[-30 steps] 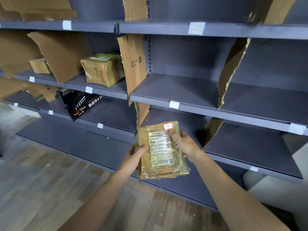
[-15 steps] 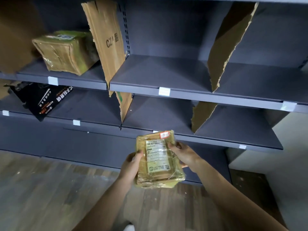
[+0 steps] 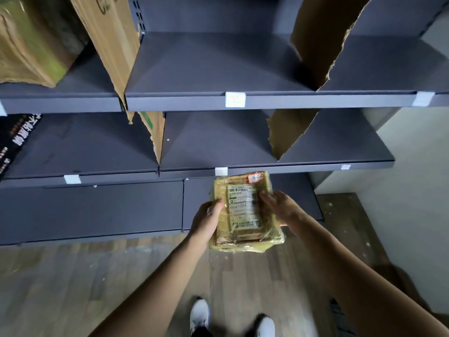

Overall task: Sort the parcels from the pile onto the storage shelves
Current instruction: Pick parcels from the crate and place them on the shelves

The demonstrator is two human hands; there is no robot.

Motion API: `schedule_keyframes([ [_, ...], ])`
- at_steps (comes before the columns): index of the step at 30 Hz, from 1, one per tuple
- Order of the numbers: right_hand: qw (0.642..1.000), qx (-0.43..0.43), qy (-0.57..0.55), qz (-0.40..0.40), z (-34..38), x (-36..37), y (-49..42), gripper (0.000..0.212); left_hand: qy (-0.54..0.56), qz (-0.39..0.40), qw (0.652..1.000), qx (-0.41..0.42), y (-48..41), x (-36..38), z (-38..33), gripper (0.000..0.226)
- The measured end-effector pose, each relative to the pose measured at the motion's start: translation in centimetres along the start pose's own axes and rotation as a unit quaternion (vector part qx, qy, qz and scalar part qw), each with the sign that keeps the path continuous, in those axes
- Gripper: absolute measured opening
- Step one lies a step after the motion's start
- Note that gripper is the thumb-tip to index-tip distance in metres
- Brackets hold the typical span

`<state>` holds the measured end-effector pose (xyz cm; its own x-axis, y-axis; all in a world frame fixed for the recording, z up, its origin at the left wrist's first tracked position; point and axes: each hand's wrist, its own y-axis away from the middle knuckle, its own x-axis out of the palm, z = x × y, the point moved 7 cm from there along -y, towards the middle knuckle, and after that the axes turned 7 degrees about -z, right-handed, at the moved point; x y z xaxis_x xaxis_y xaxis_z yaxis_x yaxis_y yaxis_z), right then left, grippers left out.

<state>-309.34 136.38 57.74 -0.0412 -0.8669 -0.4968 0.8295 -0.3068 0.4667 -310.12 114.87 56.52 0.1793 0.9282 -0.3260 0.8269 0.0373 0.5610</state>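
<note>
Parcel: flat tape-wrapped cardboard parcel [image 3: 245, 210], just toward 6 o'clock of centre view, held in the air in front of the shelving and above the floor; on no shelf.
Facing: shipping label [image 3: 244, 205] turned up toward the camera; print too blurred to read.
Long axis: runs about 12 to 6 o'clock. The end with the red-bordered sticker [image 3: 255, 177] points to 12, at the shelf front; the near end points back to the person.
Tilt: far end looks slightly raised; hard to be sure.
Left hand: left hand [image 3: 206, 221] grips the parcel's 9 o'clock edge, thumb on top, fingers hidden beneath.
Right hand: right hand [image 3: 283, 207] holds the 3 o'clock edge, fingers laid over the top face; thumb not visible.
Nearest shelf: lower shelf [image 3: 218, 147] at 12 o'clock; its edge tag [image 3: 221, 171] sits just past the parcel's far end.
Dividers: torn cardboard dividers [image 3: 289, 132] mark off the bays.
Done: a tape-wrapped box [image 3: 29, 45] at 10 o'clock and a black parcel [image 3: 14, 139] at 9 o'clock sit on shelves.
Left: this parcel not yet placed. The pile is out of view, so the remaining count cannot be judged.
Step, judged: choosing a bay.
</note>
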Motion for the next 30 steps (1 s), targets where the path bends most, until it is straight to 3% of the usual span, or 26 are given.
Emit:
schedule_keyframes([
  [2,0.999,0.006,-0.035,0.007,-0.4,0.7,0.1,0.046,0.004,0.002,1.0,-0.001,-0.4,0.0,0.4,0.056],
  [6,0.98,0.053,-0.149,0.119,-2.1,3.6,0.1,0.061,0.026,-0.015,0.999,-0.017,-1.6,-0.6,1.5,0.05],
  [10,0.964,0.043,-0.201,0.166,-0.4,4.8,0.3,0.034,0.05,-0.051,0.996,-0.044,-2.2,-1.5,1.2,0.051],
  [14,0.971,-0.022,-0.207,0.118,3.1,4.2,-1.4,0.027,0.073,-0.035,0.997,0.003,-3.2,-2.3,-1.1,0.03],
  [16,0.977,-0.031,-0.189,0.088,4.7,3.8,-2.7,0.045,0.048,0.004,0.998,0.029,-4.2,-2.8,-2.2,0.031],
  [19,0.985,0.013,-0.167,0.041,3.8,3.8,-6.0,0.105,-0.013,0.01,0.998,0.053,-5.9,-4.1,-3.4,0.036],
  [20,0.984,0.035,-0.172,0.029,3.6,3.9,-6.7,0.11,-0.015,0.003,0.999,0.048,-6.4,-4.5,-3.6,0.035],
  [26,0.981,0.095,-0.169,-0.006,4.8,4.6,-7.4,0.066,0.037,0.01,0.999,0.018,-8.5,-4.8,-4.6,0.045],
  [30,0.973,0.046,-0.224,-0.038,5.5,4.5,-9.2,0.06,0.053,-0.019,0.998,0.036,-9.1,-4.9,-5.1,0.012],
])
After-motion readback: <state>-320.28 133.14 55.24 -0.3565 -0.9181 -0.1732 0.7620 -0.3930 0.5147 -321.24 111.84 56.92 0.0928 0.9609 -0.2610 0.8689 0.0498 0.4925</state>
